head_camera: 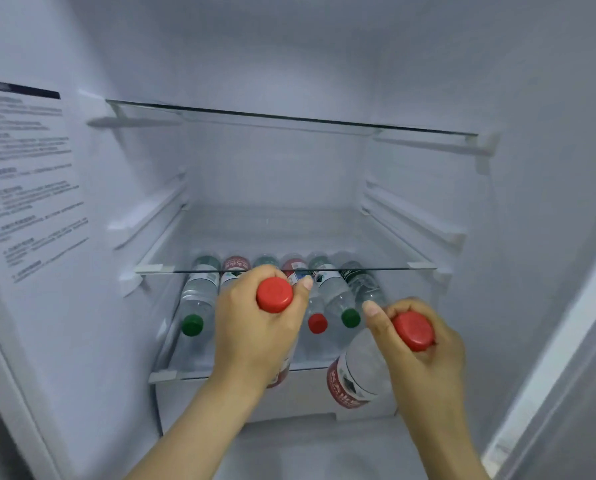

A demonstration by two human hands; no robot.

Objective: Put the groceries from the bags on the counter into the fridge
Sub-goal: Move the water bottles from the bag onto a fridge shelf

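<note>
Fridge shelf (192, 360) holds bottles (199, 299); hands (255, 332) (428, 358) grip two.

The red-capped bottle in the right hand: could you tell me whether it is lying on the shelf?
No: the right hand grips the red-capped bottle, tilted, in front of the shelf.

Bottles (199, 299) in a row on lower shelf (163, 375), beneath middle shelf (376, 269), before them left bottle (274, 294) in my left hand (255, 330), right bottle (359, 379) in my right hand (428, 368)
</note>
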